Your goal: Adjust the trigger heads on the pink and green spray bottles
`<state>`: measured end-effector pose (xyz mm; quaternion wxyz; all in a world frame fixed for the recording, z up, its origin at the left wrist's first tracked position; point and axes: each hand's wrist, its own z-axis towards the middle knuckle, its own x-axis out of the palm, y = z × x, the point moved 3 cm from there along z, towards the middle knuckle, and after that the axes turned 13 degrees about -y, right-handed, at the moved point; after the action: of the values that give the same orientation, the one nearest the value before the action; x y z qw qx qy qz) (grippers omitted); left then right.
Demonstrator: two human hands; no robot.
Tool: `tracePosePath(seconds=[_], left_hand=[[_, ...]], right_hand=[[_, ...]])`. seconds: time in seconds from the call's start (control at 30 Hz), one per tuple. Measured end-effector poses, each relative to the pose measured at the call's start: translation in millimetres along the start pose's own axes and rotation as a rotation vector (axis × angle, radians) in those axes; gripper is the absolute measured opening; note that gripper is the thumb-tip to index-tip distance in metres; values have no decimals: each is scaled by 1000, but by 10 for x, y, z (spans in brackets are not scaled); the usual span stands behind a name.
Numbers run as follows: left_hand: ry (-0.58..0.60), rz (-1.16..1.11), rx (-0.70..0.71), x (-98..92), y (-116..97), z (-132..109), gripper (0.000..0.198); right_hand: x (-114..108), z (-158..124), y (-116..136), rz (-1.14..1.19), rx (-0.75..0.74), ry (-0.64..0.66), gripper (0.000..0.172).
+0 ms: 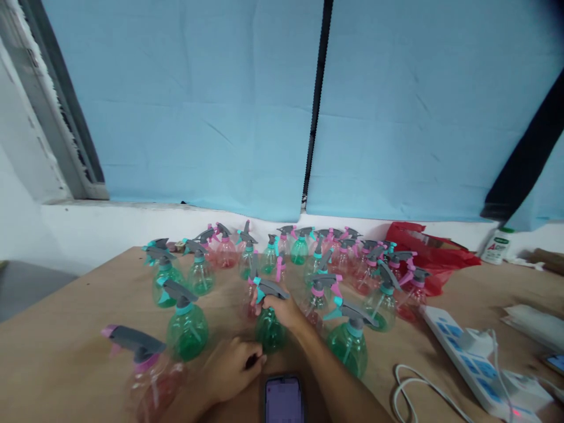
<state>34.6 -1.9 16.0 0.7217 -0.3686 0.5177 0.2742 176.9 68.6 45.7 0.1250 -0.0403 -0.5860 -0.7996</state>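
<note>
Just beyond the table's front middle, my right hand is closed round the neck of a green spray bottle with a grey head and turquoise collar. The bottle stands upright. To its left, my left hand lies low at the table, its fingers curled loosely with a dark gap between them and nothing visible inside. A phone lies between my forearms. Left of my left hand are another green spray bottle and a pink one, slightly blurred. A further green bottle stands right of my right forearm.
Several pink and green spray bottles crowd the back of the wooden table. At right are a red plastic bag, a white bottle, a power strip with plugs, and a white cable. A blue curtain hangs behind.
</note>
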Motion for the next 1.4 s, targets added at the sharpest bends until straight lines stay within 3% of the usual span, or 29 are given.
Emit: tracePosePath(seconds=[0.17,0.47,0.67,0.77,0.9,1.03,1.17,1.27,1.4], left_hand=[[12,3,-3,-12,-12,-6,38],[-16,-8,11,65,55,-4,37],[-34,3,14,55,65,-18,38],[-43,6,14,49,60,-23,39],[-52,-19,20,59,59,-26,36],[-44,2,-1,85,87,-40,35],[-29,-22,3,101,98,-54,35],[-33,-37,14,94,81,-54,32],[-40,-27,0,97,81,-51,36]], right_hand=[[-7,-28,57,-22,-65,35,29],[-13,18,-89,11,-34,-49,15],[-80,-53,-54,24,-137,-95,16],[-145,-69,109,-48,-161,-92,24],[-168,-111,641,-251,-350,-226,30],[-28,-192,1179,-262,-510,-473,35],[239,-149,1430,-235,-705,-635,28],[468,37,1388,-328,-721,-584,31],[771,319,1083,-605,-607,-369,29]])
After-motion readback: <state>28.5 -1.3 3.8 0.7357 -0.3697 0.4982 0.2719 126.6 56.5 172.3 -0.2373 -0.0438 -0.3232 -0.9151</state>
